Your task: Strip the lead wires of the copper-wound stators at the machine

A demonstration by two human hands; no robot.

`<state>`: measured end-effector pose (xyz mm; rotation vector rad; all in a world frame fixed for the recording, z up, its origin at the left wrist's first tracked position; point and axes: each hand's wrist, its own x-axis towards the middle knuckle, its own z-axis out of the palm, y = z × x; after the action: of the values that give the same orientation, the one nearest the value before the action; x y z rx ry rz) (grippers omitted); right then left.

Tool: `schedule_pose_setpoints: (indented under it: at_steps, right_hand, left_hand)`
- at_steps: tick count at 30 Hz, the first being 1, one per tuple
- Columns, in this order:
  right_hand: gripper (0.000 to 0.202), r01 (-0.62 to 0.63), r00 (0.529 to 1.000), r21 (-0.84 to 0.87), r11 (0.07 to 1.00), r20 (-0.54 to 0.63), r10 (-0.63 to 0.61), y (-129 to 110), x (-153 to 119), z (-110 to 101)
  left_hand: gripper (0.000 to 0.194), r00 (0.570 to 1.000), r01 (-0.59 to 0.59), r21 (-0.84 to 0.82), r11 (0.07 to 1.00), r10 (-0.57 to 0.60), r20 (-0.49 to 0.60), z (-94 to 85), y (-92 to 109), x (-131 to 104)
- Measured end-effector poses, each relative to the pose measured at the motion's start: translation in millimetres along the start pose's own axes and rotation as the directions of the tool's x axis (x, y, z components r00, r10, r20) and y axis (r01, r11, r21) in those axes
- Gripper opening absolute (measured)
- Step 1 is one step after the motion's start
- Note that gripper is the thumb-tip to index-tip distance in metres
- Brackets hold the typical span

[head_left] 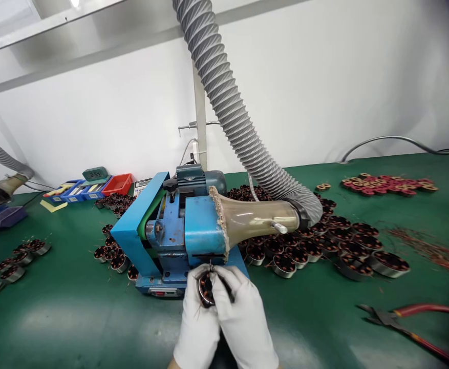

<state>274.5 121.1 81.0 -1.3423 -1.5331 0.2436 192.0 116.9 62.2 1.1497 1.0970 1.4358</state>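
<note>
Both of my hands wear white gloves and hold one motor stator (pixel 206 289), a metal ring with dark core and copper windings, in front of a blue belt-driven machine (pixel 205 220). My left hand (pixel 198 312) grips its left side. Across its right side and top, my right hand (pixel 239 307) has its fingers closed, with the fingertips near a thin wire end at the top. Loose copper wires hang below the ring on the left. The stator's top edge is just below a dark slot in the machine's blue housing; the gloves hide part of the ring.
Many stators (pixel 285 264) crowd the table right of the machine; more (pixel 120 261) lie left. A grey hose (pixel 228 102) joins the machine's funnel. Red-handled cutters (pixel 389 318) and loose copper wires (pixel 431 248) lie right, red and tan rings (pixel 385 183) behind. A red bin (pixel 117 184) stands back left.
</note>
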Motion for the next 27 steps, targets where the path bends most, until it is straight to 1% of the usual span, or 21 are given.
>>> schedule_pose_setpoints:
  at_steps: [2, 5, 10, 12, 15, 17, 18, 20, 22, 23, 24, 25, 26, 27]
  right_hand:
    - [0.027, -0.027, 0.999, -0.010, 1.000, 0.018, 0.027, 1, 6, 1]
    - [0.028, -0.036, 0.999, 0.001, 0.999, 0.036, 0.036, 3, 11, 1]
    - [0.028, -0.092, 0.990, 0.008, 0.996, 0.107, 0.091, 1, 17, -3]
    - [0.028, -0.106, 0.987, 0.011, 0.994, 0.126, 0.104, 0, 19, -4]
    - [0.028, -0.129, 0.983, 0.035, 0.991, 0.137, 0.123, -2, 19, -4]
    - [0.026, -0.131, 0.984, 0.036, 0.991, 0.126, 0.126, -3, 13, -4]
    - [0.026, -0.113, 0.988, 0.030, 0.993, 0.113, 0.108, -2, 9, -6]
    - [0.023, -0.006, 0.995, 0.004, 1.000, 0.098, 0.006, -2, -3, -10]
    - [0.019, 0.121, 0.984, -0.059, 0.991, 0.140, -0.112, -1, -13, -18]
    - [0.017, 0.154, 0.975, -0.092, 0.984, 0.177, -0.136, -1, -17, -23]
    - [0.017, 0.153, 0.968, -0.112, 0.982, 0.215, -0.126, -1, -18, -28]
    - [0.020, 0.110, 0.966, -0.107, 0.988, 0.247, -0.081, -1, -18, -34]
    - [0.025, 0.029, 0.964, -0.069, 0.997, 0.267, -0.009, -2, -16, -40]
    - [0.032, -0.086, 0.955, 0.005, 0.996, 0.286, 0.081, -4, -13, -45]
  left_hand:
    - [0.027, 1.000, -0.009, -0.001, 1.000, 0.009, 0.015, 2.9, 1, 5]
    - [0.025, 1.000, -0.024, 0.023, 0.999, 0.024, 0.009, 4.7, 0, 8]
    - [0.032, 0.999, 0.034, -0.013, 0.999, -0.034, -0.016, 6.8, -2, 9]
    - [0.033, 0.999, 0.040, -0.017, 0.999, -0.040, -0.022, 8.9, -1, 11]
    - [0.032, 0.999, 0.035, 0.001, 0.999, -0.035, -0.023, 10.8, 4, 10]
    - [0.032, 0.999, 0.041, 0.020, 0.999, -0.041, -0.016, 9.0, 5, 5]
    - [0.032, 0.999, 0.046, 0.039, 0.998, -0.046, -0.009, 6.9, 5, 1]
    - [0.031, 0.999, 0.035, 0.117, 0.993, -0.032, -0.029, 0.2, 2, -11]
    - [0.031, 0.997, -0.002, 0.208, 0.978, 0.017, -0.072, -8.0, -2, -23]
    - [0.032, 0.995, -0.030, 0.244, 0.969, 0.053, -0.086, -11.9, -2, -29]
    - [0.034, 0.993, -0.067, 0.274, 0.959, 0.091, -0.075, -15.4, -2, -33]
    - [0.036, 0.991, -0.108, 0.301, 0.947, 0.125, -0.038, -18.4, 0, -37]
    - [0.036, 0.988, -0.146, 0.333, 0.932, 0.153, 0.004, -20.9, 3, -40]
    - [0.036, 0.984, -0.176, 0.371, 0.912, 0.175, 0.039, -23.2, 6, -42]
